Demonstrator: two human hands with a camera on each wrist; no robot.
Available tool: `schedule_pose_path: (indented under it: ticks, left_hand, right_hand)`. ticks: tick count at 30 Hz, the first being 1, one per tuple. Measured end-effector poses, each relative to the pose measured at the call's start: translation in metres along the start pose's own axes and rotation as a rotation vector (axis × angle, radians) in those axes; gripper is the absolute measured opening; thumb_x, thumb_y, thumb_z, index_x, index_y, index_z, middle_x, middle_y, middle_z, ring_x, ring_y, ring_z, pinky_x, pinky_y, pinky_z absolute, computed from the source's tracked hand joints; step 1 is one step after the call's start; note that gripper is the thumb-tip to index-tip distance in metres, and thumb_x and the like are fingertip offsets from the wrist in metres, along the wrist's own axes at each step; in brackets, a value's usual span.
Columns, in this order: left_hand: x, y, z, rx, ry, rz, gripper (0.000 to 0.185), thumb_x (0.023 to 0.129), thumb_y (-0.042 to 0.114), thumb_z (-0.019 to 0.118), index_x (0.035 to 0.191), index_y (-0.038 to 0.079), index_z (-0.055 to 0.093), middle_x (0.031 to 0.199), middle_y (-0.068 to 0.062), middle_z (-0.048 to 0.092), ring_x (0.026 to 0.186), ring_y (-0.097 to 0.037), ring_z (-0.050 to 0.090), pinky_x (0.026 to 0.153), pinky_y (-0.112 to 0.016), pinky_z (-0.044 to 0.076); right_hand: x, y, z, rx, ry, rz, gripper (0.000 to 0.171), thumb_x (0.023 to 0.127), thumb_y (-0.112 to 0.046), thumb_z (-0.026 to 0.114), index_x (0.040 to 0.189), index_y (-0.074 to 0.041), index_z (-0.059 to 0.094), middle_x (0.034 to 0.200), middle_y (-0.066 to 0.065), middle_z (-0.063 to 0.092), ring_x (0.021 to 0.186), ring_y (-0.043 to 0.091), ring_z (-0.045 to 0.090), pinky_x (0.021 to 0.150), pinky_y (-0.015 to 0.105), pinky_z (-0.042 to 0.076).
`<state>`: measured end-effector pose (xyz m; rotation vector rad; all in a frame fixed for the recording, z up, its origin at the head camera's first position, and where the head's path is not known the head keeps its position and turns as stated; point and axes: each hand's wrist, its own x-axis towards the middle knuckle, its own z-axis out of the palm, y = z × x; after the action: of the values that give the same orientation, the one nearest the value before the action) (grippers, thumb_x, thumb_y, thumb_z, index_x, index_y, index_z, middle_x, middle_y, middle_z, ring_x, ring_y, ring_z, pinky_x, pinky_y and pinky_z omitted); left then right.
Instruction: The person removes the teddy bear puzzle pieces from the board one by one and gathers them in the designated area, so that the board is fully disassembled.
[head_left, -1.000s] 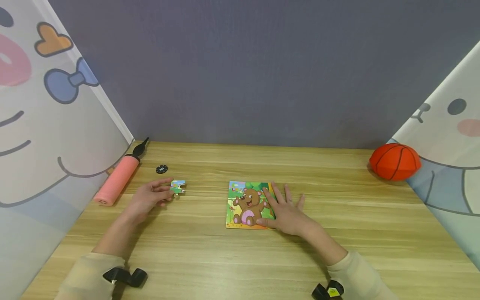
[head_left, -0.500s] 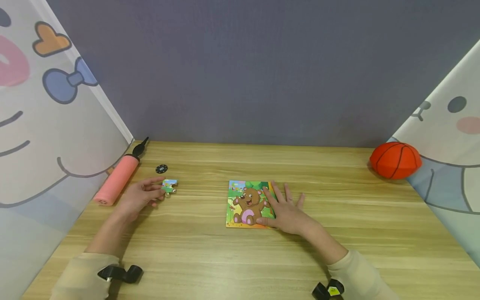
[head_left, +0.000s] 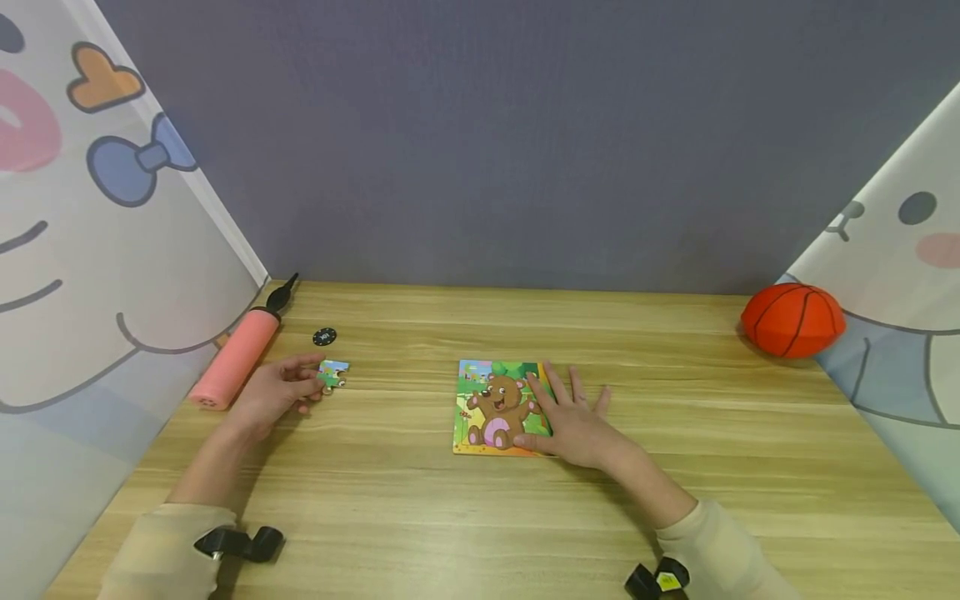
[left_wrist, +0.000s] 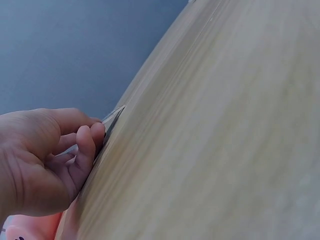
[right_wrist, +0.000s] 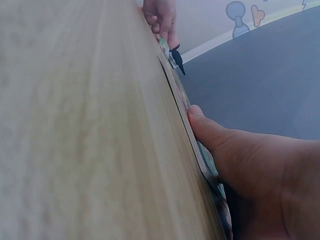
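Between thumb and fingers my left hand (head_left: 273,390) pinches a jigsaw puzzle piece (head_left: 332,377), coloured blue and green, at the left of the table. The left wrist view shows this piece (left_wrist: 114,120) nearly edge-on, tilted, with the fingertips on its near end. My right hand (head_left: 581,429) rests with spread fingers on the right side of a square puzzle board (head_left: 495,408) with a brown bear on it. Part of the board's right side is hidden under that hand. In the right wrist view the thumb lies on the board's face.
A pink hand pump (head_left: 236,358) with a black nozzle lies along the left wall. Behind the left hand is a black round chip (head_left: 324,337). A red ball (head_left: 793,321) with black lines sits at the back right. A grey partition (head_left: 510,150) stands behind the wooden table (head_left: 420,517).
My left hand has moved to the left with the puzzle piece, away from the board. The right hand and the board stay where they were.
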<state>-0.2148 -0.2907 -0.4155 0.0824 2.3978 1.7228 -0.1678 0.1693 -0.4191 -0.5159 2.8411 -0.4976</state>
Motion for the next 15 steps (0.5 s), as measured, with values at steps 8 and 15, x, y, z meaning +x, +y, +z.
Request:
schedule_pose_path:
  ticks: [8, 15]
  left_hand:
    - [-0.0005, 0.0014, 0.0002, 0.01, 0.013, 0.002, 0.058, 0.1, 0.002, 0.061, 0.151, -0.01, 0.035, 0.105, -0.017, 0.057, 0.077, -0.012, 0.062, 0.058, -0.026, 0.053]
    - [-0.0011, 0.0034, 0.0023, 0.019, 0.047, 0.0, 0.058, 0.098, 0.001, 0.063, 0.149, -0.01, 0.038, 0.102, -0.015, 0.05, 0.074, -0.01, 0.058, 0.056, -0.024, 0.051]
  right_hand:
    - [0.0001, 0.0004, 0.0005, 0.003, 0.003, -0.005, 0.102, 0.089, -0.072, 0.058, 0.164, -0.017, 0.014, 0.169, 0.012, -0.007, 0.147, 0.052, -0.012, 0.097, 0.085, -0.012]
    - [0.0001, 0.0006, 0.0012, 0.007, 0.009, -0.008, 0.102, 0.089, -0.071, 0.059, 0.164, -0.017, 0.015, 0.169, 0.012, -0.006, 0.147, 0.052, -0.011, 0.097, 0.085, -0.013]
